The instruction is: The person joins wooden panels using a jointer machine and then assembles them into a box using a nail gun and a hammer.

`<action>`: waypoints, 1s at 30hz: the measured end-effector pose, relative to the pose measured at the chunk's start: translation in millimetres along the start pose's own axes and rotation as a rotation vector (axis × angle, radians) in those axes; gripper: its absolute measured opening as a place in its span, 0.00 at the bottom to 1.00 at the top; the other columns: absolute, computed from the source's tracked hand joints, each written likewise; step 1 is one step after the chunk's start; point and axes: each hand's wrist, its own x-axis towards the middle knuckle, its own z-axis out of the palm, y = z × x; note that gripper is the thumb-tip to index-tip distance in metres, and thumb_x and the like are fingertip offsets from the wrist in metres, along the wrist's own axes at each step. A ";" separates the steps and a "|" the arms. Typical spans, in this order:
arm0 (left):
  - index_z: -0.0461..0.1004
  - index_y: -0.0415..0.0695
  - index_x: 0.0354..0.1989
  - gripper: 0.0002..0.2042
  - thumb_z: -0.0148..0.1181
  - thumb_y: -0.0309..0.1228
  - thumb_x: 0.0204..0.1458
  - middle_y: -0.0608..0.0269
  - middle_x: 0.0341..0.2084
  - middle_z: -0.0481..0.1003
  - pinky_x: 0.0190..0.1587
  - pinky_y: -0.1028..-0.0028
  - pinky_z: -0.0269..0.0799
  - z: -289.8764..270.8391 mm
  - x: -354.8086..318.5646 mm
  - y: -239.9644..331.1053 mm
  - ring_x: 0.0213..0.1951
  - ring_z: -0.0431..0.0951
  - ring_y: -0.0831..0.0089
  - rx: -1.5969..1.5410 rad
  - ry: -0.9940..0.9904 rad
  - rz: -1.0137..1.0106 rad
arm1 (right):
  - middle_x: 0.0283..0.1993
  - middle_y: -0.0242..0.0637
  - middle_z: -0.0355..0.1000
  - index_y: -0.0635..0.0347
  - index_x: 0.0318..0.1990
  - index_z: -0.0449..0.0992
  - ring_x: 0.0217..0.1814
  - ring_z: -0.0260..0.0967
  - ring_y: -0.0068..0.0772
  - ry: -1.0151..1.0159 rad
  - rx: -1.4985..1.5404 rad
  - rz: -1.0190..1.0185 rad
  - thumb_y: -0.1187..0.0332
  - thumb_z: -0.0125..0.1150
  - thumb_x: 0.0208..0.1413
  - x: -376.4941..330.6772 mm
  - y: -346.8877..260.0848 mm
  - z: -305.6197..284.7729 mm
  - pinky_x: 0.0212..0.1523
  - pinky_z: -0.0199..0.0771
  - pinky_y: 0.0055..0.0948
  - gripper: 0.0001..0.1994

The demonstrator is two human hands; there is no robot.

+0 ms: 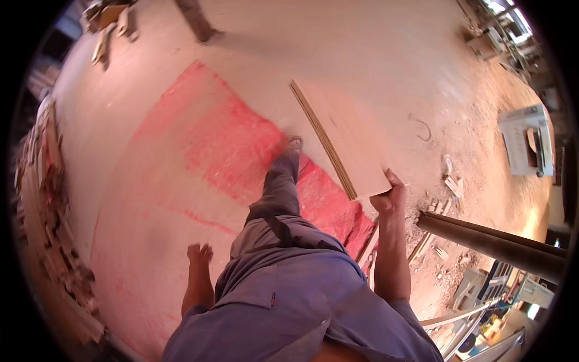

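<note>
My right hand is closed on the near end of a stack of thin wooden boards, its thumb lying over the top face. The boards slant away to the upper left, and their layered edges show along the left side. My left hand hangs at my left side, away from the boards, with nothing in it and its fingers loosely apart. Below the boards, a dusty red sheet is spread on the floor, and one sandalled foot is at its edge.
Piled wood offcuts line the left rim. More wood pieces lie at the far left, near a post. A dark beam juts in at right, with scraps and a grey box-shaped machine beyond.
</note>
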 end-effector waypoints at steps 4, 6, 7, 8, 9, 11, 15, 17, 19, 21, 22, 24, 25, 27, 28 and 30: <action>0.61 0.47 0.29 0.04 0.47 0.27 0.55 0.60 0.16 0.61 0.18 0.68 0.58 162.4 8.2 24.0 0.17 0.64 0.66 -0.049 -0.155 0.059 | 0.56 0.47 0.77 0.66 0.57 0.73 0.58 0.76 0.48 0.164 0.105 -0.078 0.69 0.57 0.62 111.5 -111.1 40.1 0.57 0.81 0.49 0.18; 0.60 0.48 0.23 0.08 0.49 0.24 0.53 0.63 0.18 0.65 0.19 0.67 0.64 333.9 -29.0 60.5 0.17 0.65 0.70 0.253 -0.433 0.112 | 0.52 0.46 0.79 0.66 0.53 0.76 0.55 0.78 0.47 0.436 0.150 -0.250 0.70 0.58 0.62 141.3 -158.2 73.1 0.56 0.82 0.50 0.14; 0.65 0.46 0.25 0.07 0.54 0.26 0.54 0.63 0.19 0.69 0.21 0.69 0.67 403.1 -40.5 57.2 0.19 0.68 0.71 0.300 -0.485 0.263 | 0.52 0.46 0.80 0.65 0.52 0.76 0.54 0.79 0.47 0.469 0.181 -0.286 0.71 0.59 0.62 155.9 -190.1 78.8 0.54 0.83 0.50 0.13; 0.71 0.45 0.29 0.06 0.58 0.30 0.56 0.64 0.22 0.73 0.24 0.69 0.70 449.8 -38.0 118.6 0.21 0.72 0.72 0.428 -0.694 0.447 | 0.51 0.46 0.80 0.65 0.51 0.77 0.53 0.79 0.48 0.491 0.265 -0.262 0.71 0.60 0.61 174.9 -193.3 84.1 0.53 0.84 0.51 0.12; 0.76 0.44 0.32 0.07 0.61 0.33 0.57 0.65 0.24 0.77 0.25 0.70 0.72 545.8 -95.4 130.5 0.23 0.74 0.74 0.833 -0.487 0.662 | 0.50 0.45 0.80 0.65 0.50 0.77 0.52 0.80 0.48 0.588 0.323 -0.334 0.71 0.60 0.61 174.8 -209.6 68.8 0.52 0.85 0.51 0.12; 0.79 0.41 0.35 0.08 0.61 0.33 0.58 0.66 0.23 0.77 0.27 0.73 0.73 680.3 -122.6 202.9 0.24 0.76 0.77 0.739 -0.632 0.966 | 0.49 0.45 0.81 0.66 0.49 0.78 0.50 0.80 0.49 0.665 0.406 -0.374 0.71 0.60 0.61 221.8 -249.7 91.3 0.50 0.86 0.52 0.11; 0.73 0.35 0.59 0.20 0.57 0.30 0.58 0.63 0.34 0.79 0.42 0.75 0.74 946.6 -263.5 217.0 0.35 0.76 0.77 0.920 -0.850 1.250 | 0.48 0.51 0.80 0.69 0.48 0.78 0.49 0.80 0.53 0.634 0.645 -0.463 0.71 0.61 0.61 285.6 -358.9 75.8 0.53 0.85 0.52 0.12; 0.72 0.34 0.60 0.22 0.58 0.30 0.57 0.63 0.35 0.79 0.44 0.76 0.73 1047.3 -333.8 189.8 0.37 0.76 0.77 0.922 -0.845 1.259 | 0.48 0.54 0.79 0.71 0.49 0.78 0.51 0.79 0.55 0.647 0.798 -0.477 0.70 0.61 0.61 326.0 -411.5 73.7 0.55 0.84 0.52 0.13; 0.72 0.34 0.60 0.22 0.58 0.29 0.57 0.63 0.34 0.78 0.42 0.76 0.73 1103.8 -313.8 214.2 0.36 0.76 0.77 1.193 -0.872 1.448 | 0.47 0.54 0.79 0.71 0.47 0.78 0.50 0.79 0.55 0.637 0.842 -0.483 0.70 0.61 0.61 379.9 -465.4 92.4 0.54 0.85 0.51 0.12; 0.73 0.34 0.59 0.21 0.59 0.29 0.57 0.64 0.30 0.75 0.40 0.75 0.72 1125.4 -282.9 168.0 0.34 0.74 0.77 1.052 -0.790 1.321 | 0.49 0.53 0.78 0.70 0.50 0.76 0.53 0.78 0.55 0.687 0.864 -0.503 0.72 0.59 0.61 420.9 -522.9 120.2 0.55 0.84 0.54 0.13; 0.72 0.34 0.58 0.21 0.60 0.29 0.57 0.63 0.33 0.76 0.42 0.75 0.73 1123.4 -268.7 156.9 0.35 0.75 0.75 1.212 -0.810 1.236 | 0.50 0.52 0.78 0.69 0.52 0.76 0.54 0.78 0.55 0.725 0.877 -0.508 0.72 0.58 0.61 431.8 -544.0 130.1 0.55 0.83 0.55 0.14; 0.71 0.33 0.58 0.22 0.57 0.34 0.58 0.49 0.43 0.79 0.45 0.57 0.76 1110.4 -205.0 147.8 0.39 0.80 0.57 1.636 -0.716 1.492 | 0.51 0.53 0.78 0.69 0.50 0.75 0.53 0.78 0.55 0.755 0.834 -0.495 0.71 0.60 0.60 488.1 -595.4 145.6 0.54 0.84 0.55 0.13; 0.74 0.36 0.54 0.19 0.56 0.37 0.59 0.44 0.43 0.79 0.46 0.51 0.75 1090.2 -183.1 140.7 0.41 0.79 0.48 1.823 -0.898 1.827 | 0.51 0.53 0.77 0.69 0.49 0.75 0.52 0.78 0.56 0.779 0.811 -0.494 0.70 0.61 0.60 509.9 -618.7 147.0 0.54 0.84 0.54 0.13; 0.80 0.41 0.40 0.12 0.56 0.36 0.58 0.44 0.38 0.80 0.43 0.52 0.77 1068.8 -228.4 56.1 0.39 0.81 0.48 1.912 -0.702 1.200 | 0.57 0.49 0.75 0.63 0.56 0.72 0.57 0.76 0.56 0.762 0.709 -0.597 0.72 0.58 0.60 531.4 -655.2 146.8 0.56 0.82 0.57 0.16; 0.81 0.45 0.38 0.11 0.61 0.38 0.53 0.48 0.33 0.80 0.38 0.49 0.76 1055.9 -245.2 37.8 0.35 0.82 0.52 2.118 -0.666 1.429 | 0.60 0.48 0.72 0.61 0.59 0.70 0.60 0.73 0.56 0.791 0.652 -0.609 0.73 0.57 0.60 547.2 -671.4 153.4 0.57 0.79 0.60 0.19; 0.82 0.50 0.36 0.11 0.64 0.41 0.49 0.53 0.32 0.81 0.38 0.50 0.76 1069.7 -262.6 13.3 0.35 0.82 0.55 2.470 -0.785 1.543 | 0.62 0.49 0.70 0.61 0.59 0.68 0.61 0.72 0.56 0.843 0.645 -0.594 0.74 0.56 0.60 590.1 -710.3 157.5 0.58 0.78 0.62 0.19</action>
